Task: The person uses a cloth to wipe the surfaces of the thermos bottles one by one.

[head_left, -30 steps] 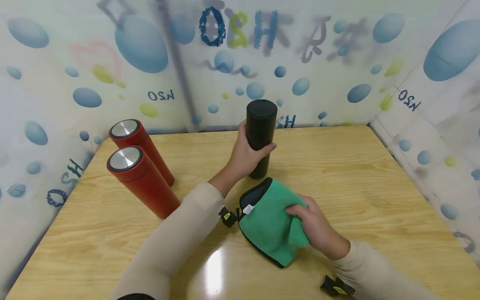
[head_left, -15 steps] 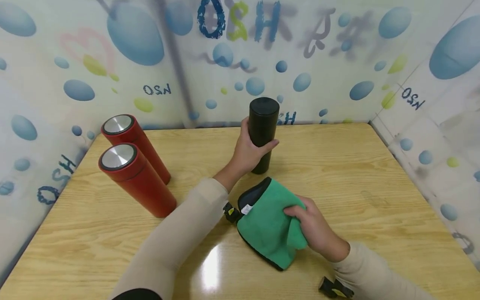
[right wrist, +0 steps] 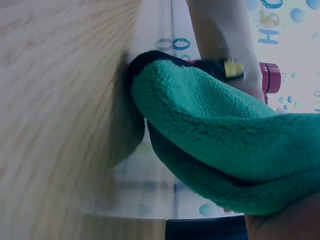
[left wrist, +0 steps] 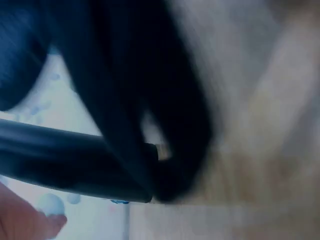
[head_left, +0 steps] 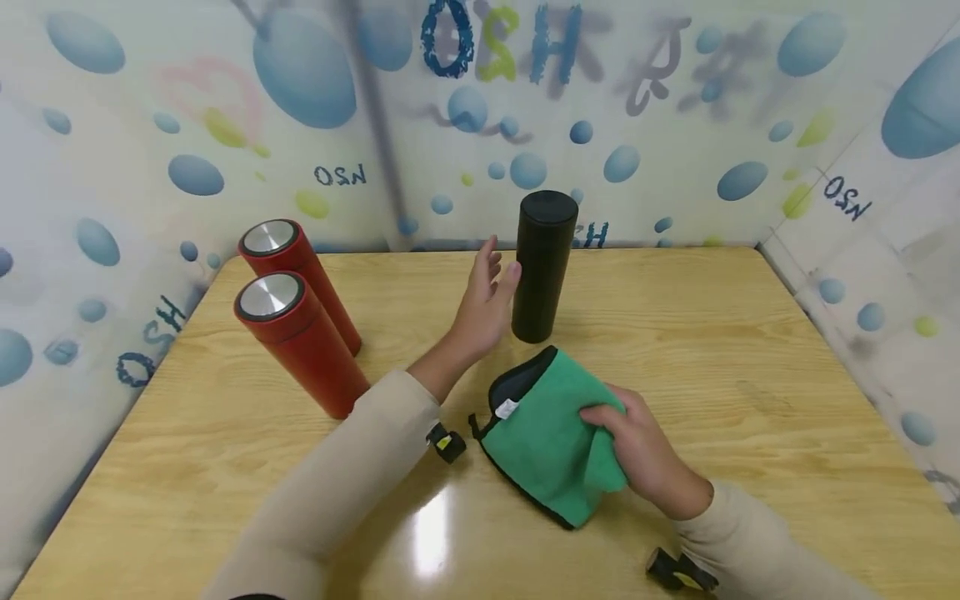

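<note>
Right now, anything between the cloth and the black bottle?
Nothing visible: the cloth, in the right hand, is just in front of the black bottle. The left hand is to the bottle's left, not between.

The green cloth [head_left: 551, 442] hides part of the right hand [head_left: 642, 443].

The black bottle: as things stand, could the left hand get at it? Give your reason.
Probably yes: the left hand looks empty and is right beside the upright black bottle, with nothing visible between them. The green cloth, held in the right hand, is nearer the person.
</note>
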The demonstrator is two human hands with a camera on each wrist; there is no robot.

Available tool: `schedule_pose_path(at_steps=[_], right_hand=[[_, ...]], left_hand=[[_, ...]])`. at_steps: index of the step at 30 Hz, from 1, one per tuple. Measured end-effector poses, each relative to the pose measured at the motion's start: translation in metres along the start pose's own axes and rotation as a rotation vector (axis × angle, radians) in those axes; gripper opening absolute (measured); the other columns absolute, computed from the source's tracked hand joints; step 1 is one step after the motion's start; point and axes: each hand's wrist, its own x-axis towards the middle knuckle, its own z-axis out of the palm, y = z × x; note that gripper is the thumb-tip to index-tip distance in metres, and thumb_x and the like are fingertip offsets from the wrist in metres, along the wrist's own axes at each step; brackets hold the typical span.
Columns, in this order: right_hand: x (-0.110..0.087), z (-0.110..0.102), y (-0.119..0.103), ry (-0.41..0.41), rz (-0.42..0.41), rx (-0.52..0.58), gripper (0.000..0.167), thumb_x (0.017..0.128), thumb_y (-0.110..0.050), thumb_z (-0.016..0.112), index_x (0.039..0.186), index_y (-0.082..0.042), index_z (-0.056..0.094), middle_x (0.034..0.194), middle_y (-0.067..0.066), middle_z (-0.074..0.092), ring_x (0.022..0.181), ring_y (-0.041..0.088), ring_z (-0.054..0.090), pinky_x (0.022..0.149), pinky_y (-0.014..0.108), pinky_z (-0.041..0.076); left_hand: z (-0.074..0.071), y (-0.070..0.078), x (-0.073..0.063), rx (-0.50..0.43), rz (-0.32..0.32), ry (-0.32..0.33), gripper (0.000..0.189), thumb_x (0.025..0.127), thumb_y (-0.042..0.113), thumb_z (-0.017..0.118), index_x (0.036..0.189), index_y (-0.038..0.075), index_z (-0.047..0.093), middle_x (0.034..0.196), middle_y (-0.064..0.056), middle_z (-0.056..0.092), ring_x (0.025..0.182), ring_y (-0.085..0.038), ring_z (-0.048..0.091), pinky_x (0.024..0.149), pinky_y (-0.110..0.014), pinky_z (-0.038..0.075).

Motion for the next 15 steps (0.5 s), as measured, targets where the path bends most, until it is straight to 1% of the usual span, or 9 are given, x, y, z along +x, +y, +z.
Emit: schedule_pose_path(at_steps=[2, 3, 5, 7, 9, 11, 12, 13, 15], right_hand=[[-0.002, -0.001, 0.0, 0.024, -0.01, -0.017, 0.019, 0.093, -0.003, 0.05, 0.098, -0.01, 0.066, 0.086, -0.008, 0.069, 0.077, 0.009, 0.066, 0.069, 0.027, 0.057], [-0.002, -0.001, -0.001, 0.036, -0.014, -0.023, 0.019, 0.093, -0.003, 0.05, 0.097, -0.011, 0.066, 0.086, -0.008, 0.069, 0.077, 0.009, 0.066, 0.069, 0.026, 0.057], [-0.003, -0.001, -0.001, 0.045, -0.023, -0.03, 0.019, 0.093, -0.002, 0.05, 0.096, -0.011, 0.066, 0.085, -0.008, 0.069, 0.076, 0.009, 0.067, 0.069, 0.027, 0.057], [-0.004, -0.001, -0.001, 0.044, -0.027, -0.033, 0.019, 0.094, -0.003, 0.049, 0.097, -0.01, 0.066, 0.085, -0.008, 0.069, 0.075, 0.009, 0.067, 0.068, 0.027, 0.058], [-0.004, 0.0, -0.001, 0.038, -0.03, -0.035, 0.019, 0.094, -0.003, 0.049, 0.099, -0.007, 0.066, 0.085, -0.008, 0.07, 0.076, 0.009, 0.067, 0.069, 0.027, 0.058], [-0.005, 0.001, -0.002, 0.033, -0.032, -0.039, 0.019, 0.094, -0.003, 0.048, 0.102, -0.004, 0.065, 0.087, -0.008, 0.07, 0.077, 0.009, 0.067, 0.07, 0.026, 0.058], [-0.005, 0.002, -0.002, 0.033, -0.032, -0.041, 0.019, 0.094, -0.003, 0.048, 0.103, -0.003, 0.065, 0.087, -0.008, 0.07, 0.077, 0.008, 0.067, 0.07, 0.026, 0.057], [-0.005, 0.003, -0.003, 0.032, -0.031, -0.041, 0.019, 0.094, -0.003, 0.048, 0.103, -0.002, 0.065, 0.087, -0.008, 0.07, 0.078, 0.008, 0.067, 0.07, 0.026, 0.057], [-0.005, 0.005, -0.003, 0.031, -0.029, -0.037, 0.02, 0.094, -0.004, 0.048, 0.105, 0.0, 0.064, 0.088, -0.008, 0.07, 0.078, 0.008, 0.066, 0.071, 0.026, 0.057]], left_hand=[[-0.006, 0.005, -0.015, 0.008, -0.015, 0.02, 0.064, 0.106, 0.049, 0.035, 0.16, 0.023, 0.013, 0.165, -0.007, 0.021, 0.153, -0.026, 0.024, 0.124, -0.046, 0.024], [-0.009, 0.007, -0.023, 0.011, -0.01, 0.031, 0.061, 0.107, 0.048, 0.034, 0.159, 0.022, 0.017, 0.164, -0.006, 0.023, 0.152, -0.026, 0.026, 0.124, -0.046, 0.025], [-0.016, 0.011, -0.039, 0.025, 0.033, 0.05, 0.055, 0.108, 0.045, 0.033, 0.156, 0.019, 0.026, 0.16, -0.005, 0.03, 0.149, -0.023, 0.032, 0.122, -0.047, 0.03], [-0.023, 0.014, -0.057, 0.027, 0.112, 0.063, 0.049, 0.109, 0.039, 0.034, 0.15, 0.014, 0.035, 0.154, -0.005, 0.04, 0.143, -0.021, 0.041, 0.119, -0.046, 0.035], [-0.031, 0.017, -0.075, 0.043, 0.237, 0.079, 0.045, 0.109, 0.036, 0.037, 0.143, 0.008, 0.044, 0.143, -0.008, 0.051, 0.134, -0.02, 0.05, 0.115, -0.042, 0.04], [-0.041, 0.019, -0.093, 0.081, 0.394, 0.106, 0.043, 0.108, 0.036, 0.041, 0.134, 0.003, 0.051, 0.131, -0.012, 0.058, 0.124, -0.021, 0.056, 0.11, -0.035, 0.045], [-0.047, 0.021, -0.101, 0.103, 0.49, 0.134, 0.043, 0.107, 0.036, 0.043, 0.128, 0.0, 0.055, 0.124, -0.015, 0.061, 0.117, -0.022, 0.059, 0.107, -0.032, 0.047], [-0.052, 0.022, -0.109, 0.135, 0.595, 0.174, 0.042, 0.106, 0.035, 0.046, 0.122, -0.002, 0.058, 0.117, -0.017, 0.063, 0.112, -0.024, 0.061, 0.105, -0.029, 0.048], [-0.063, 0.026, -0.123, 0.194, 0.826, 0.305, 0.04, 0.103, 0.033, 0.053, 0.108, -0.006, 0.061, 0.104, -0.019, 0.064, 0.101, -0.027, 0.062, 0.097, -0.024, 0.05]])
